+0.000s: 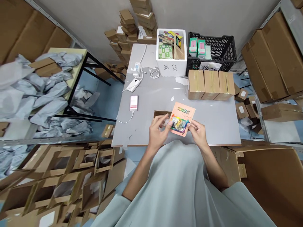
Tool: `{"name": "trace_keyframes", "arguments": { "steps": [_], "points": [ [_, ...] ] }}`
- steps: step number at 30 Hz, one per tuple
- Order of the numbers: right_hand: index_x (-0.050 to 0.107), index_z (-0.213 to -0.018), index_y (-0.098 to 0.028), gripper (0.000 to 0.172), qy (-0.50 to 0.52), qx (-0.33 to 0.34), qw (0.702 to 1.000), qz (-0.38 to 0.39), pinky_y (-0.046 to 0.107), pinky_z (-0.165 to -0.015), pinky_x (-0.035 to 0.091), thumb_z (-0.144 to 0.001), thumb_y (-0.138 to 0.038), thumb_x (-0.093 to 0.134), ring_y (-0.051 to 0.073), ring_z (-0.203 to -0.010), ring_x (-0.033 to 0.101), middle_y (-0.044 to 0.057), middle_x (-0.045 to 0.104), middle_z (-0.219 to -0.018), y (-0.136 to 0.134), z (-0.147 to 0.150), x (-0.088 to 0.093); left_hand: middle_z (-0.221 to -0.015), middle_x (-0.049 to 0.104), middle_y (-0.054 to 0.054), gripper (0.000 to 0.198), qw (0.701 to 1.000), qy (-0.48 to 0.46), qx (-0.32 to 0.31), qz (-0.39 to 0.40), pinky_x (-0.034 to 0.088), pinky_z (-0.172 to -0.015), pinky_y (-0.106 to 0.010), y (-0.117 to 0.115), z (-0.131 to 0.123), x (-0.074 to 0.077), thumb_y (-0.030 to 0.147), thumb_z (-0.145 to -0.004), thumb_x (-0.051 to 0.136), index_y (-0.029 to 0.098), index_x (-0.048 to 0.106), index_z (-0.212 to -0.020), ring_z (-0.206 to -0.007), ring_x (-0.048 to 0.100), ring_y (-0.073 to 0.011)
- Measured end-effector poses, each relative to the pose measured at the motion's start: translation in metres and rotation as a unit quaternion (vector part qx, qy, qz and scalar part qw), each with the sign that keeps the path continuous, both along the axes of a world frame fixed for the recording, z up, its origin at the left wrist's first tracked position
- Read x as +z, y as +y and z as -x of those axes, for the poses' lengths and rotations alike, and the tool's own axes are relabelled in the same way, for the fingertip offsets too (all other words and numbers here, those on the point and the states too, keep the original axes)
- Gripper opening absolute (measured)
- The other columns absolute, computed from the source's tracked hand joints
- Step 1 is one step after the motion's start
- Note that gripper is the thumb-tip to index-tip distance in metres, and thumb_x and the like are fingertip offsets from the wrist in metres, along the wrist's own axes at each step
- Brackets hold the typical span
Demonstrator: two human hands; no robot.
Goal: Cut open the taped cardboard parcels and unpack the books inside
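Observation:
A pink card or thin booklet (pixel 181 117) with rainbow-coloured lettering and a picture on its front is held tilted above the near edge of the table. My right hand (pixel 198 131) pinches its lower right edge between thumb and fingers. On the opposite side, the thumb of my left hand (pixel 159 130) presses the left edge, with the other fingers bent behind it. Partly covered by my left hand and the card is a brown cardboard piece (pixel 162 113), perhaps a small box, lying on the grey table (pixel 146 126).
Beyond stand a white foam box (pixel 174 67) of goods, a black crate (pixel 228 52) and several brown cartons (pixel 211 85). To the left, a phone (pixel 133 102) charges by cable beside a white power strip (pixel 133 85). Open cartons (pixel 61 183) crowd the lower left; a large box (pixel 267 176) stands right.

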State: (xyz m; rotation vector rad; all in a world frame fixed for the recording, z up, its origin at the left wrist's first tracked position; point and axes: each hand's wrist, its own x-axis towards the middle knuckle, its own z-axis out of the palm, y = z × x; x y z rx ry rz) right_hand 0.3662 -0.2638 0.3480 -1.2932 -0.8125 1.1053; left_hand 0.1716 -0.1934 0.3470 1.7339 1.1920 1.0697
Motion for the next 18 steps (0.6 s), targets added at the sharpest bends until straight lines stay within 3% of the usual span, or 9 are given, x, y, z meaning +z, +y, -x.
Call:
{"name": "trace_keyframes", "arguments": {
  "steps": [3,6,9,13,15,18],
  "points": [
    [0.085,-0.106,-0.019,0.051,0.013,0.032,0.999,0.006,0.035,-0.083,0.068,-0.099,-0.069,0.076,0.022,-0.081,0.079,0.006,0.086,-0.097,0.000,-0.006,-0.003,-0.114,0.081,-0.010,0.048,0.984,-0.078,-0.057,0.151,0.060,-0.077,-0.032,0.008,0.011,-0.004,0.062,-0.102,0.080,0.021,0.087,-0.125,-0.095,0.073,-0.0206],
    [0.087,-0.105,-0.019,0.049,-0.018,0.049,0.999,0.010,0.033,-0.079,0.067,-0.101,-0.066,0.074,0.021,-0.080,0.078,0.006,0.086,-0.094,0.001,-0.007,-0.011,-0.104,0.079,-0.007,0.045,0.975,-0.091,-0.062,0.191,0.059,-0.073,-0.031,0.009,0.019,-0.005,0.062,-0.095,0.087,0.020,0.087,-0.113,-0.086,0.069,-0.0181],
    [0.089,-0.107,-0.020,0.041,-0.083,0.054,0.995,-0.001,0.036,-0.089,0.068,-0.106,-0.058,0.072,0.024,-0.094,0.082,0.007,0.088,-0.102,0.003,-0.005,-0.018,-0.100,0.078,-0.006,0.032,0.991,-0.043,-0.034,0.119,0.055,-0.073,-0.030,0.009,0.026,-0.002,0.053,-0.097,0.087,0.022,0.085,-0.104,-0.086,0.068,-0.0179],
    [0.090,-0.127,-0.031,0.029,-0.158,0.063,0.984,-0.060,0.046,-0.122,0.059,-0.109,-0.044,0.072,0.028,-0.143,0.072,0.008,0.076,-0.154,0.008,-0.003,-0.022,-0.110,0.083,-0.007,0.011,0.999,0.031,-0.006,-0.036,0.059,-0.089,-0.038,0.012,0.035,0.003,0.034,-0.105,0.077,0.026,0.083,-0.106,-0.106,0.074,-0.0231],
    [0.090,-0.127,-0.035,0.027,-0.176,0.064,0.979,-0.085,0.046,-0.123,0.059,-0.112,-0.040,0.068,0.027,-0.150,0.067,0.006,0.069,-0.164,0.011,-0.001,-0.022,-0.117,0.085,-0.007,0.008,0.994,0.053,0.004,-0.094,0.059,-0.099,-0.044,0.014,0.040,0.005,0.026,-0.106,0.073,0.027,0.081,-0.104,-0.113,0.076,-0.0245],
    [0.091,-0.125,-0.036,0.030,-0.188,0.063,0.974,-0.106,0.044,-0.119,0.061,-0.115,-0.035,0.063,0.025,-0.146,0.070,0.007,0.069,-0.163,0.019,0.005,-0.021,-0.120,0.086,-0.007,0.014,0.991,0.063,0.026,-0.116,0.060,-0.101,-0.046,0.017,0.047,0.004,0.022,-0.106,0.070,0.026,0.079,-0.096,-0.112,0.077,-0.0253]
  ]
}}
